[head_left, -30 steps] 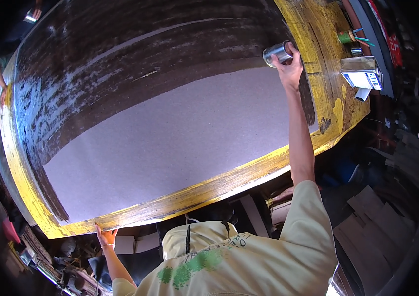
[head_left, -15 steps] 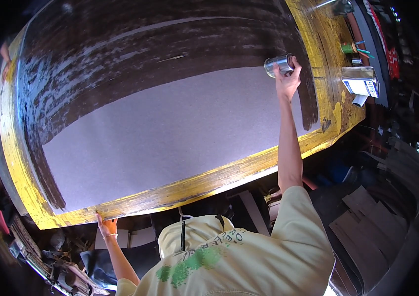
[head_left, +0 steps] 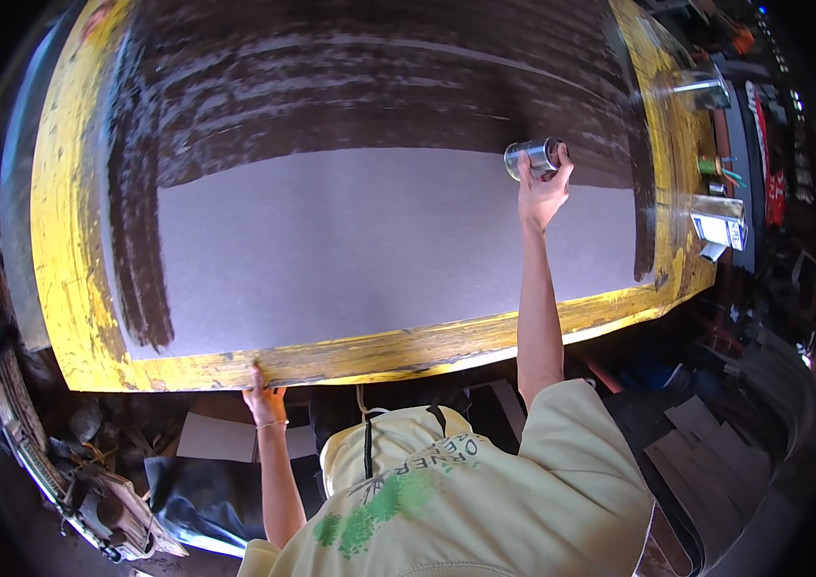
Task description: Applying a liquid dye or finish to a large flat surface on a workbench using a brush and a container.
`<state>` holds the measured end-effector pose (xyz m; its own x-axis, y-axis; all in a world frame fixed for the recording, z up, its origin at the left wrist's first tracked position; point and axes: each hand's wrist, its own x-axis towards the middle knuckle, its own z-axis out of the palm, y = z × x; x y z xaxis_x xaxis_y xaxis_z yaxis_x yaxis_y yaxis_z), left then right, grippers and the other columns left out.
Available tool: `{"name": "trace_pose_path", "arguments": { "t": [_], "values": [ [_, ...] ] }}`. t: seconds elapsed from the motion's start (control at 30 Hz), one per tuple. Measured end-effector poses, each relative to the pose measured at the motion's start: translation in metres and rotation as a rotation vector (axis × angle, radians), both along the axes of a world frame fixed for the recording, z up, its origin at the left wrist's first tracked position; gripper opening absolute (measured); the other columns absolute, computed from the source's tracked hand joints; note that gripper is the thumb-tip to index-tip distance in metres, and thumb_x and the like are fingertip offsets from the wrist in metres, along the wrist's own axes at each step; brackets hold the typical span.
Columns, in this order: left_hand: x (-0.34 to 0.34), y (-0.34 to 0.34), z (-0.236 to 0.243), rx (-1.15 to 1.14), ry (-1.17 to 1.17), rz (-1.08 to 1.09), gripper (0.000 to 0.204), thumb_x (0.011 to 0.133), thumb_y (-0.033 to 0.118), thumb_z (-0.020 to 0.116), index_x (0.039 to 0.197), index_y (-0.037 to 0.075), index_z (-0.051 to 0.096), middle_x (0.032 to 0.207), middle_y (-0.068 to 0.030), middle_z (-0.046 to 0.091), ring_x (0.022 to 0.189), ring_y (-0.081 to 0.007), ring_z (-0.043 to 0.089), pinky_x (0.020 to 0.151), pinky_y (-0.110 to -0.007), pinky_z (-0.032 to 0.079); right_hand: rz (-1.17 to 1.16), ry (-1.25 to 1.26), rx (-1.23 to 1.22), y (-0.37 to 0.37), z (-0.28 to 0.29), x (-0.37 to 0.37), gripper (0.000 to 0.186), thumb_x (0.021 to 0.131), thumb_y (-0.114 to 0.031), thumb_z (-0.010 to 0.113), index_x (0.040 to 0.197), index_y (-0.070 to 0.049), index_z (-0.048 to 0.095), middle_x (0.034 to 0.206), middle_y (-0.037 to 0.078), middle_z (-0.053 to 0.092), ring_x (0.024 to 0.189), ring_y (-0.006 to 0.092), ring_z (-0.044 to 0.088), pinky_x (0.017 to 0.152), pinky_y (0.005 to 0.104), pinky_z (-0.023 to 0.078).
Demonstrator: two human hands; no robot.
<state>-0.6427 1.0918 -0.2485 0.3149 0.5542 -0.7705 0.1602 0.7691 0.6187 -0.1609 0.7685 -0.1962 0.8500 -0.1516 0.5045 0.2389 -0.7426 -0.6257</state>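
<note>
A grey board or sheet [head_left: 350,260] lies on the yellow wooden table [head_left: 379,356]. Its far part and both side strips carry a dark, streaky brown coating [head_left: 331,115]; the near middle is bare. My right hand [head_left: 544,197] is closed around a shiny metal can [head_left: 530,159], lying on its side at the border between coated and bare surface, towards the right. Whether it touches the sheet I cannot tell. At the table's near edge, left of the middle, my left hand [head_left: 266,399] grips the rim, thumb on top and the other fingers partly hidden below.
On the table's right margin stand a rectangular metal tin [head_left: 718,223], a green cup of sticks [head_left: 711,166] and a clear container [head_left: 706,91]. Part of another person's hand [head_left: 98,17] shows blurred at the far left corner. Flat cardboard-like sheets [head_left: 716,452] lie low on the right.
The view has shifted, so the table sits differently in it. My right hand with the can has moved left along the coating's border. My left hand stays at the near edge.
</note>
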Motion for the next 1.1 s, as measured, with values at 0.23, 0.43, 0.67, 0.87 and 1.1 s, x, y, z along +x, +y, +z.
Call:
{"name": "trace_pose_path", "arguments": {
  "t": [0.23, 0.43, 0.67, 0.87, 1.1],
  "values": [
    [0.008, -0.002, 0.003, -0.025, 0.023, 0.048, 0.056, 0.087, 0.024, 0.070, 0.132, 0.007, 0.040, 0.126, -0.0136, 0.052, 0.117, -0.0306, 0.053, 0.093, -0.055, 0.047, 0.076, -0.001, 0.002, 0.104, 0.003, -0.037, 0.060, 0.073, -0.019, 0.081, 0.121, -0.003, 0.049, 0.127, 0.020, 0.057, 0.109, 0.0349, 0.061, 0.084, 0.0406, 0.056],
    [0.009, -0.005, 0.006, 0.012, 0.021, 0.015, 0.063, 0.083, 0.027, 0.075, 0.133, 0.011, 0.040, 0.127, -0.0104, 0.051, 0.120, -0.0269, 0.049, 0.093, -0.056, 0.042, 0.161, 0.076, 0.076, 0.195, 0.008, -0.071, 0.062, 0.074, -0.018, 0.081, 0.125, -0.003, 0.047, 0.129, 0.020, 0.056, 0.111, 0.0342, 0.060, 0.085, 0.0408, 0.055],
    [0.017, -0.003, 0.020, 0.052, 0.061, -0.011, 0.068, 0.080, 0.027, 0.078, 0.133, 0.007, 0.039, 0.122, -0.0078, 0.053, 0.110, -0.0202, 0.053, 0.086, -0.042, 0.044, 0.308, 0.098, 0.145, 0.286, 0.006, -0.107, 0.062, 0.074, -0.016, 0.081, 0.124, -0.001, 0.048, 0.130, 0.022, 0.054, 0.111, 0.0359, 0.060, 0.084, 0.0413, 0.056],
    [0.017, -0.004, 0.015, 0.132, -0.003, 0.073, 0.064, 0.080, 0.011, 0.078, 0.130, 0.001, 0.040, 0.116, -0.0085, 0.056, 0.102, -0.0178, 0.055, 0.091, -0.032, 0.045, 0.421, 0.044, 0.132, 0.356, -0.001, -0.132, 0.061, 0.072, -0.018, 0.083, 0.122, -0.002, 0.051, 0.121, 0.020, 0.060, 0.104, 0.0324, 0.063, 0.086, 0.0404, 0.056],
    [0.021, -0.004, 0.017, 0.104, -0.072, 0.105, 0.059, 0.082, 0.007, 0.074, 0.130, 0.002, 0.039, 0.113, -0.0090, 0.055, 0.100, -0.0172, 0.057, 0.086, -0.031, 0.050, 0.633, -0.062, 0.152, 0.436, -0.004, -0.158, 0.061, 0.072, -0.015, 0.083, 0.123, -0.002, 0.053, 0.113, 0.019, 0.062, 0.099, 0.0311, 0.065, 0.084, 0.0376, 0.057]
  ]
}}
